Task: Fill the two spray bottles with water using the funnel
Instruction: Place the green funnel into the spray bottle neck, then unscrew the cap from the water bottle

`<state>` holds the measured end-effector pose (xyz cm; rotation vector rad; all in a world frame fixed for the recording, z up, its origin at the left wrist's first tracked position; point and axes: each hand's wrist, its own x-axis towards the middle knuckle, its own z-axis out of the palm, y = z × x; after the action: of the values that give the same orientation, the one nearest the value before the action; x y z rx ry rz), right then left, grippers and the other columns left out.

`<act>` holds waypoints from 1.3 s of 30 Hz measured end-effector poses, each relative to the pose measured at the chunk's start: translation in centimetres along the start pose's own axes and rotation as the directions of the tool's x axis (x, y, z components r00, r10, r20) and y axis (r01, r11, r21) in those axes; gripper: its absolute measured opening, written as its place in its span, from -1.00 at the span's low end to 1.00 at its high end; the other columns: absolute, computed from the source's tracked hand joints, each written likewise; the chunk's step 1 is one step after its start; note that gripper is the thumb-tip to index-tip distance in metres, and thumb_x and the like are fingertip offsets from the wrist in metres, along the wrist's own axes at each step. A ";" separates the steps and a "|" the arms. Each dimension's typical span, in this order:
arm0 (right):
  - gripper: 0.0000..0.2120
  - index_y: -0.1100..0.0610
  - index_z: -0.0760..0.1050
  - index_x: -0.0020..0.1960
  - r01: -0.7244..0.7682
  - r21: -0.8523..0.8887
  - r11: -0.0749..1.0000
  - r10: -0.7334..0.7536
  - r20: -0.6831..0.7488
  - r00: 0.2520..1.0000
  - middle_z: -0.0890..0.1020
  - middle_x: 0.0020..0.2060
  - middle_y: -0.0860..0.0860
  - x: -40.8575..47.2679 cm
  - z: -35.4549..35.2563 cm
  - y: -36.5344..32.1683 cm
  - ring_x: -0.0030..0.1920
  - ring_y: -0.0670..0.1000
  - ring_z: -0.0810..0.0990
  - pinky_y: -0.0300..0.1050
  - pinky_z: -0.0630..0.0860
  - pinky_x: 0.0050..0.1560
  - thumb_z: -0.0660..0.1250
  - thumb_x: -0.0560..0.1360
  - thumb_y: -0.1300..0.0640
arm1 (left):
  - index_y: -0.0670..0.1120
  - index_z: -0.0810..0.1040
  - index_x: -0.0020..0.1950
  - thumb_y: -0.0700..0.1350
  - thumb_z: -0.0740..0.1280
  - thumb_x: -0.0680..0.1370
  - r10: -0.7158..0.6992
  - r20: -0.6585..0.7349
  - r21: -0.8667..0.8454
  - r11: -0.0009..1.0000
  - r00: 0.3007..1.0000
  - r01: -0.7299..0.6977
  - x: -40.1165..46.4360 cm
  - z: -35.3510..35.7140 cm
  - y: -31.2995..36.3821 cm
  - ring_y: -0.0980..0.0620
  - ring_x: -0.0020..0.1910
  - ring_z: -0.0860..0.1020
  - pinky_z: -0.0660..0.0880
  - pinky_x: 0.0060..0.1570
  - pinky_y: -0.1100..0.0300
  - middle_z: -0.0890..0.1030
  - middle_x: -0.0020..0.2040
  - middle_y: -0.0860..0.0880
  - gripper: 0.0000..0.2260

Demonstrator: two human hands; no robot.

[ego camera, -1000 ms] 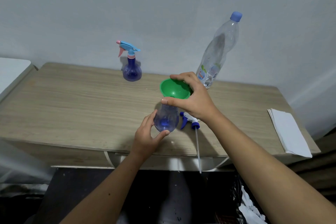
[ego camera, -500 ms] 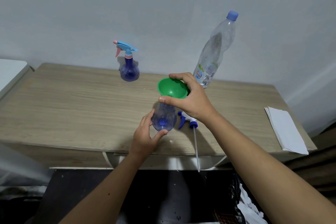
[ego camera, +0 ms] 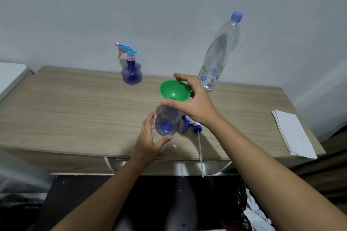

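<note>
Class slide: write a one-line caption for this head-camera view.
Right hand seats a green funnel in an open spray bottle steadied by the left hand.

A green funnel (ego camera: 174, 91) sits in my uncapped blue spray bottle (ego camera: 167, 123), near centre. Its sprayer head (ego camera: 191, 125) lies just right. A second, capped spray bottle (ego camera: 131, 70) stands far left; the water bottle (ego camera: 218, 56) far right.
</note>
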<state>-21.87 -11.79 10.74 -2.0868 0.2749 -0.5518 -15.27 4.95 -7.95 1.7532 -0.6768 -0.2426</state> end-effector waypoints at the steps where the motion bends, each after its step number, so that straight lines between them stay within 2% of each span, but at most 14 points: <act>1: -0.12 -0.06 0.51 0.45 -0.003 0.011 1.000 0.003 -0.008 1.000 0.53 0.31 -0.19 -0.1 -0.2 0.0 0.31 -0.20 0.54 -0.20 0.50 0.37 0.67 0.21 -0.28 | -0.13 0.17 0.69 0.18 0.62 0.40 0.013 -0.021 0.011 1.000 1.000 -0.013 0.0 -0.1 0.0 0.04 0.59 0.37 0.38 0.57 -0.05 0.33 0.63 -0.04 0.03; 4: -0.17 -0.08 0.52 0.44 -0.027 0.086 0.996 0.032 -0.060 0.998 0.53 0.35 -0.16 -0.3 -1.4 0.1 0.28 -0.17 0.58 -0.16 0.53 0.33 0.62 0.23 -0.30 | -0.19 0.24 0.64 0.09 0.66 0.35 0.029 -0.128 0.017 0.999 0.991 -0.027 -0.7 -0.1 0.8 -0.01 0.52 0.42 0.41 0.51 0.01 0.37 0.51 -0.05 0.00; 7: -0.25 -0.06 0.54 0.41 -0.054 0.145 0.988 0.074 -0.134 0.988 0.57 0.35 -0.12 -0.6 -3.2 0.7 0.27 -0.12 0.61 -0.13 0.53 0.31 0.57 0.29 -0.29 | -0.02 0.39 0.49 0.13 0.67 0.32 0.039 -0.206 0.000 0.999 0.978 -0.040 -3.2 1.3 2.7 0.06 0.22 0.52 0.50 0.27 0.18 0.43 0.28 0.03 -0.17; 11: -0.33 -0.05 0.57 0.37 -0.093 0.166 0.982 0.125 -0.194 0.973 0.61 0.31 -0.05 -0.9 -6.1 2.0 0.23 -0.07 0.63 0.03 0.58 0.34 0.57 0.33 -0.27 | 0.21 0.45 0.36 0.24 0.56 0.46 0.084 -0.012 -0.032 0.996 0.996 -0.085 -4.3 4.6 6.2 0.04 0.06 0.60 0.56 0.12 0.19 0.60 0.13 0.06 -0.46; 14: -0.31 -0.01 0.57 0.37 -0.098 0.167 0.981 0.135 -0.230 0.964 0.61 0.30 -0.03 -0.8 -8.3 2.9 0.21 -0.07 0.64 -0.04 0.61 0.29 0.58 0.33 -0.26 | 0.24 0.48 0.36 0.16 0.56 0.49 0.101 0.017 -0.081 0.992 0.995 -0.099 -1.8 7.5 8.7 0.05 0.09 0.65 0.60 0.15 0.08 0.66 0.13 0.08 -0.52; 17: -0.31 0.00 0.56 0.38 -0.103 0.159 0.982 0.142 -0.255 0.956 0.59 0.32 -0.01 -0.5 -10.6 4.0 0.22 -0.09 0.64 -0.12 0.60 0.27 0.59 0.33 -0.25 | 0.22 0.48 0.41 0.09 0.57 0.48 0.070 0.035 -0.141 0.988 0.997 -0.064 1.1 10.7 10.9 0.08 0.22 0.63 0.57 0.27 0.07 0.64 0.24 0.12 -0.47; 21: -0.36 -0.09 0.55 0.34 -0.129 0.141 0.982 0.165 -0.285 0.944 0.57 0.33 -0.06 0.3 -13.2 5.8 0.20 -0.12 0.62 -0.07 0.58 0.31 0.59 0.32 -0.26 | -0.05 0.49 0.49 0.11 0.56 0.48 0.059 0.005 -0.139 0.989 0.998 -0.058 5.2 14.0 11.8 0.12 0.34 0.59 0.56 0.34 0.04 0.61 0.34 0.00 -0.37; 25: -0.36 -0.05 0.54 0.38 -0.141 0.108 0.984 0.168 -0.311 0.935 0.56 0.33 -0.06 2.3 -15.0 7.7 0.21 -0.10 0.62 -0.05 0.58 0.30 0.62 0.37 -0.17 | 0.02 0.47 0.46 0.11 0.58 0.48 0.015 -0.065 -0.132 0.991 0.998 -0.024 9.5 16.4 11.5 0.13 0.36 0.57 0.54 0.38 -0.03 0.57 0.37 0.04 -0.40; 27: -0.36 -0.03 0.52 0.40 -0.141 0.090 0.986 0.163 -0.318 0.934 0.55 0.34 -0.06 3.8 -15.6 8.5 0.21 -0.10 0.62 -0.04 0.59 0.30 0.62 0.40 -0.15 | -0.03 0.47 0.48 0.08 0.60 0.48 -0.012 -0.083 -0.135 0.991 0.996 0.000 11.8 17.2 11.4 0.14 0.35 0.55 0.52 0.40 -0.05 0.55 0.40 0.03 -0.37; 30: -0.33 -0.01 0.49 0.42 -0.138 0.085 0.987 0.159 -0.348 0.924 0.53 0.33 -0.06 6.5 -16.0 9.2 0.22 -0.10 0.61 -0.04 0.59 0.29 0.60 0.40 -0.19 | 0.02 0.41 0.53 0.15 0.61 0.43 -0.039 -0.108 -0.141 0.990 0.993 0.024 15.2 18.0 12.0 0.25 0.34 0.51 0.50 0.43 0.04 0.48 0.40 0.12 -0.26; 32: -0.30 -0.02 0.44 0.44 -0.130 0.071 0.989 0.147 -0.367 0.919 0.49 0.34 -0.07 8.4 -16.2 9.6 0.23 -0.09 0.58 -0.04 0.58 0.30 0.62 0.40 -0.18 | 0.02 0.33 0.61 0.13 0.64 0.43 -0.063 -0.129 -0.145 0.988 0.990 0.044 17.2 18.6 12.7 0.30 0.32 0.45 0.44 0.39 0.25 0.42 0.44 0.15 -0.17; 33: -0.27 -0.02 0.41 0.45 -0.124 0.062 0.990 0.138 -0.374 0.917 0.47 0.36 -0.07 9.4 -16.3 9.8 0.24 -0.09 0.57 -0.06 0.56 0.31 0.63 0.39 -0.17 | 0.02 0.27 0.65 0.11 0.65 0.44 -0.073 -0.140 -0.142 0.988 0.987 0.053 18.1 18.9 13.0 0.27 0.35 0.43 0.39 0.36 0.32 0.39 0.49 0.13 -0.11; 36: -0.15 -0.01 0.32 0.52 -0.109 0.042 0.993 0.117 -0.375 0.920 0.39 0.42 -0.05 12.2 -16.3 10.2 0.31 -0.05 0.51 -0.07 0.53 0.35 0.66 0.37 -0.16 | 0.02 0.16 0.70 0.12 0.67 0.41 -0.069 -0.164 -0.114 0.992 0.984 0.050 20.8 19.8 13.5 0.10 0.56 0.33 0.28 0.42 0.25 0.30 0.63 0.07 0.01; 39: -0.04 0.01 0.26 0.57 -0.082 0.043 0.996 0.092 -0.362 0.928 0.37 0.46 -0.05 14.6 -16.2 10.4 0.36 -0.06 0.49 -0.08 0.52 0.38 0.68 0.33 -0.14 | 0.01 0.12 0.72 0.12 0.67 0.41 -0.091 -0.168 -0.104 0.992 0.982 0.074 22.9 20.4 13.3 0.07 0.63 0.27 0.22 0.43 0.27 0.26 0.68 0.07 0.05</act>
<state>-16.78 -35.26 13.62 -1.9253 0.5678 -0.8834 -10.95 -26.49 2.65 1.6876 -0.4601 -0.1748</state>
